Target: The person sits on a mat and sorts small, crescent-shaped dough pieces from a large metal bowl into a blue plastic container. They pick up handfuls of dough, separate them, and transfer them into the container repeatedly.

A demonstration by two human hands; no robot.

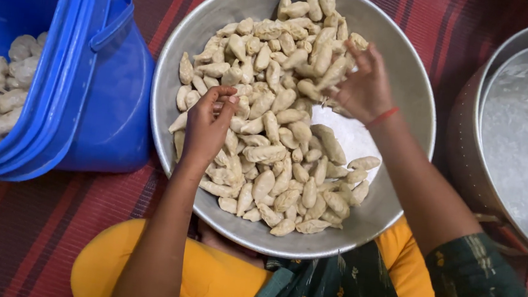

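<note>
Your left hand (207, 123) pinches one soft, light dumpling (280, 98) and your right hand (364, 84) curls over others; grip their plump middles gently.

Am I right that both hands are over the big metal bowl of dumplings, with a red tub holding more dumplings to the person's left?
Not quite: the tub is blue, not red, as the head view shows. The rest holds: the left hand and the right hand are over the metal bowl of dumplings, and the tub to the left holds more.
</note>
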